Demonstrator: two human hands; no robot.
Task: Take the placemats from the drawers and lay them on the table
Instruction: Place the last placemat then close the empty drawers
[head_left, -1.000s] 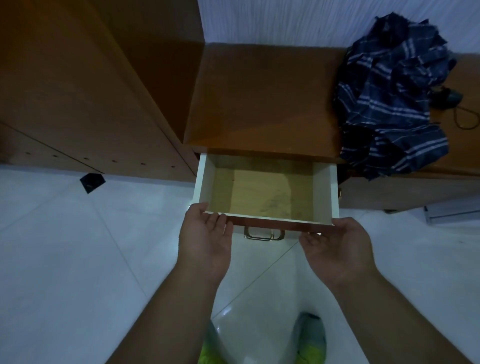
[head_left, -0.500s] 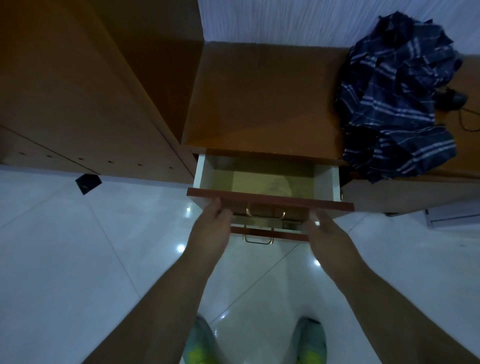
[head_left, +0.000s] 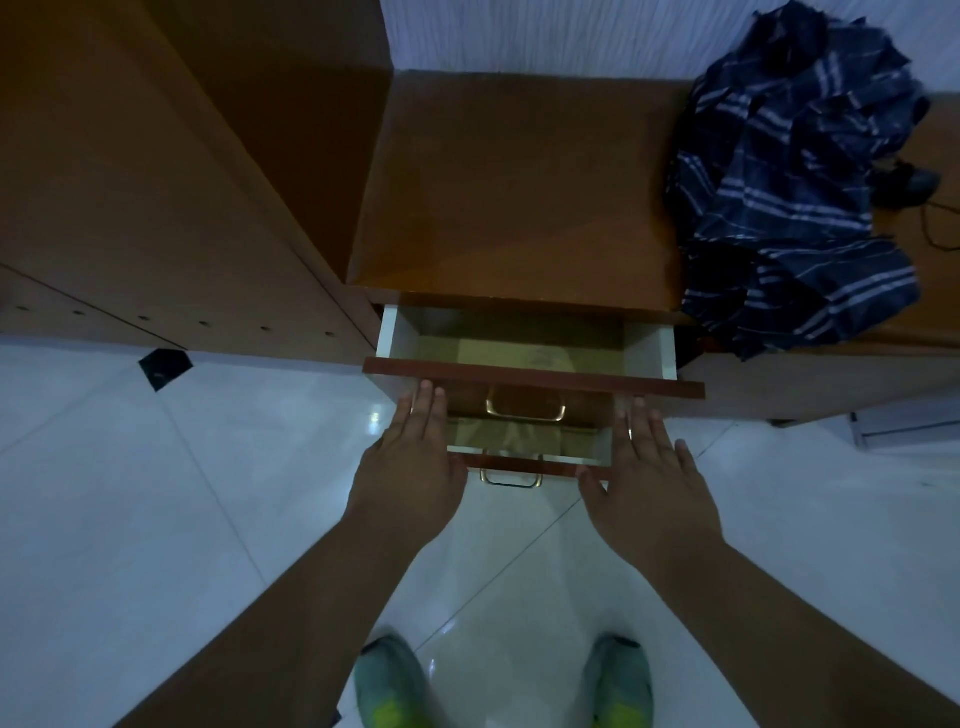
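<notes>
- A tall wooden cabinet side (head_left: 130, 197) is seen filling the upper left of the frame, with a row of small holes along its lower edge.
- A small black square (head_left: 165, 368) is seen on the white tiled floor (head_left: 130, 493) at the left, just below the cabinet.
- The left hand (head_left: 410, 467) is held flat with straight fingers at centre left; its fingertips (head_left: 427, 391) are laid against the front panel of the upper drawer (head_left: 530, 375). Nothing is gripped.
- The upper drawer is seen partly pulled out at the centre of the frame, under the wooden top (head_left: 509, 197); only a bare, dim bottom is visible inside. A gold handle (head_left: 525, 410) is fixed to its front.
- A lower drawer (head_left: 524, 447) is seen open beneath it, between the two hands, with its own gold handle (head_left: 510, 479). What lies inside cannot be told; no placemat can be made out.
- The right hand (head_left: 649, 483) is held open at centre right, fingers straight and spread, well apart from the left, beside the lower drawer's right edge.
- Two green shoes (head_left: 618, 680) are seen at the bottom centre.
- A crumpled dark blue striped cloth (head_left: 795, 197) is seen on the top at the upper right, with a dark cable (head_left: 930, 228) beside it.
</notes>
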